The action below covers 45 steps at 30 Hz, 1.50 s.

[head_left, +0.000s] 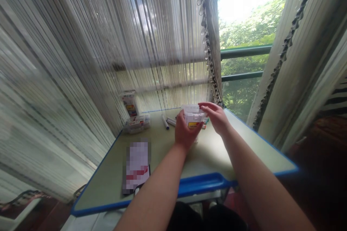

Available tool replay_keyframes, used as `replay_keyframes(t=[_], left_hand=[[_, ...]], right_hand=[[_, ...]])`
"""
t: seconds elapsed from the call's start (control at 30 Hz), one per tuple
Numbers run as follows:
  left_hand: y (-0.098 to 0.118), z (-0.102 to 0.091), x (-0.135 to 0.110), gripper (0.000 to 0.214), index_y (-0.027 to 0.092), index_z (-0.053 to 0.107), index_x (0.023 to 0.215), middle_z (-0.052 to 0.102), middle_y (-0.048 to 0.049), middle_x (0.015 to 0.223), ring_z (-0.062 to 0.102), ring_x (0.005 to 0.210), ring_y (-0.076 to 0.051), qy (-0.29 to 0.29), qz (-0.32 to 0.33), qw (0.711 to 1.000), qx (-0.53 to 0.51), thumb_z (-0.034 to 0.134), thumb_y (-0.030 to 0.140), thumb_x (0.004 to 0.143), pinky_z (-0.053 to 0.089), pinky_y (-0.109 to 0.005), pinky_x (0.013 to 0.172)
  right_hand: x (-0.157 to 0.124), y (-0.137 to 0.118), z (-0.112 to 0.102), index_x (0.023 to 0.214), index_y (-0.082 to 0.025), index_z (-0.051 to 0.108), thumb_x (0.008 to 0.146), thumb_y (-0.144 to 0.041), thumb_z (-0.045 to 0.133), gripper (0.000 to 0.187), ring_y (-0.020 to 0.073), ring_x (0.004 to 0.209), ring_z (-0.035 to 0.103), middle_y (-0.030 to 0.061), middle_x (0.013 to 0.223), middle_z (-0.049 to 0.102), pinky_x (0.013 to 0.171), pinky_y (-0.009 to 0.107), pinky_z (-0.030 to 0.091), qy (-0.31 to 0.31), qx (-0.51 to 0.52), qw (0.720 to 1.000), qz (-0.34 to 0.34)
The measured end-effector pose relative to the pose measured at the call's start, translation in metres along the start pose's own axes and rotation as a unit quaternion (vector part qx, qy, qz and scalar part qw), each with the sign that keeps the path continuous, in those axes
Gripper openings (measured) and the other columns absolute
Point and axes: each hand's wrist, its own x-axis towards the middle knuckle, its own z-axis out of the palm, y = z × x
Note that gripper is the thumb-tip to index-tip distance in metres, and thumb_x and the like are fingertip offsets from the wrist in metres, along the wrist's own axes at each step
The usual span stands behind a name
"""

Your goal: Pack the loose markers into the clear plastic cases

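Our left hand (pixel 187 129) grasps the left and front of a clear, boxy plastic container with a yellow-and-red label (pixel 194 117); our right hand (pixel 217 118) has its fingertips at the upper right edge, though we cannot tell whether they grip. The container is over the far middle of the pale, blue-edged desk (pixel 214 155). We judge it light, stiff and rather slick, liable to crack if squeezed, so its side walls suit our hold best. To its left lies a white, dark-capped marker (pixel 165 122).
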Motion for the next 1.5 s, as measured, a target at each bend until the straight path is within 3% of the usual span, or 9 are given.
replay_keyframes(t=[0.23, 0.43, 0.6, 0.67, 0.77, 0.9, 1.1, 1.23, 1.5], left_hand=[[-0.006, 0.005, -0.003, 0.071, 0.012, 0.031, 0.136, 0.05, -0.0206, 0.127, 0.05, 0.119, -0.03, -0.107, 0.006, 0.994, 0.013, 0.057, 0.051, 0.082, 0.04, -0.047, 0.102], [-0.008, 0.008, -0.002, 0.076, 0.01, 0.029, 0.145, 0.052, -0.0197, 0.133, 0.049, 0.123, -0.031, -0.217, 0.009, 0.973, 0.071, 0.046, 0.056, 0.088, 0.038, -0.047, 0.104], [-0.006, -0.003, 0.006, 0.051, 0.013, 0.058, 0.126, 0.062, -0.0156, 0.121, 0.054, 0.116, -0.027, -0.145, -0.013, 0.978, 0.152, 0.035, 0.045, 0.094, 0.04, -0.041, 0.103], [-0.01, -0.009, 0.011, 0.045, 0.011, 0.062, 0.121, 0.062, -0.0184, 0.119, 0.053, 0.115, -0.03, -0.072, -0.072, 0.966, 0.239, 0.038, 0.038, 0.093, 0.04, -0.044, 0.101], [-0.022, -0.018, 0.016, 0.041, 0.01, 0.062, 0.121, 0.055, -0.025, 0.127, 0.046, 0.122, -0.037, -0.039, -0.168, 0.915, 0.364, 0.044, 0.027, 0.088, 0.039, -0.05, 0.098], [-0.037, -0.024, 0.019, 0.034, 0.01, 0.067, 0.108, 0.059, -0.026, 0.119, 0.051, 0.115, -0.036, -0.09, -0.274, 0.863, 0.416, 0.042, 0.017, 0.086, 0.041, -0.047, 0.092], [-0.039, -0.032, 0.021, 0.04, 0.009, 0.07, 0.098, 0.064, -0.0234, 0.109, 0.057, 0.108, -0.032, -0.091, -0.284, 0.86, 0.413, 0.032, 0.007, 0.086, 0.044, -0.04, 0.088], [-0.037, -0.034, 0.022, 0.043, 0.007, 0.069, 0.1, 0.063, -0.0242, 0.111, 0.057, 0.108, -0.032, -0.072, -0.285, 0.871, 0.394, 0.028, 0.005, 0.087, 0.044, -0.041, 0.087], [-0.037, -0.034, 0.023, 0.035, 0.01, 0.069, 0.09, 0.065, -0.0236, 0.104, 0.062, 0.101, -0.034, -0.02, -0.3, 0.914, 0.272, 0.036, 0.003, 0.082, 0.047, -0.043, 0.084]], right_hand=[[0.003, 0.006, -0.007, 0.085, -0.023, 0.073, 0.072, -0.044, 0.067, 0.026, 0.021, 0.09, 0.06, 0.0049, 0.096, 0.066, 0.073, 0.033, 0.045, -0.02, -0.059, 0.994, -0.088], [0.004, 0.008, -0.014, 0.084, -0.022, 0.072, 0.071, -0.042, 0.067, 0.024, 0.0262, 0.1, 0.054, 0.0072, 0.096, 0.062, 0.079, 0.039, 0.045, 0.074, -0.256, 0.943, -0.199], [0.01, 0.013, -0.021, 0.091, -0.021, 0.069, 0.074, -0.043, 0.061, 0.029, 0.0238, 0.09, 0.057, 0.0078, 0.099, 0.059, 0.073, 0.038, 0.047, 0.098, -0.251, 0.945, -0.185], [0.006, 0.014, -0.019, 0.1, -0.021, 0.067, 0.077, -0.043, 0.058, 0.033, 0.0262, 0.098, 0.056, 0.0096, 0.106, 0.057, 0.081, 0.043, 0.046, 0.144, -0.295, 0.917, -0.225], [-0.006, 0.014, -0.011, 0.108, -0.021, 0.063, 0.081, -0.041, 0.053, 0.035, 0.0304, 0.11, 0.049, 0.0117, 0.111, 0.053, 0.094, 0.049, 0.038, 0.235, -0.394, 0.826, -0.327], [-0.023, 0.018, 0.001, 0.103, -0.023, 0.062, 0.08, -0.04, 0.053, 0.03, 0.0299, 0.107, 0.049, 0.0112, 0.107, 0.053, 0.093, 0.047, 0.039, 0.166, -0.463, 0.779, -0.388], [-0.019, 0.032, 0.005, 0.1, -0.025, 0.065, 0.08, -0.037, 0.055, 0.025, 0.0295, 0.113, 0.046, 0.0099, 0.113, 0.055, 0.1, 0.047, 0.035, 0.103, -0.479, 0.79, -0.368], [-0.001, 0.053, -0.001, 0.124, -0.023, 0.055, 0.077, -0.051, 0.057, 0.055, 0.0406, 0.131, 0.029, 0.0144, 0.141, 0.041, 0.103, 0.061, 0.026, 0.14, -0.503, 0.832, -0.189], [0.011, 0.085, -0.004, 0.142, -0.017, 0.034, 0.063, -0.038, 0.067, 0.088, 0.0369, 0.113, 0.053, 0.0196, 0.127, 0.051, 0.096, 0.051, 0.042, 0.101, -0.407, 0.906, -0.054]])
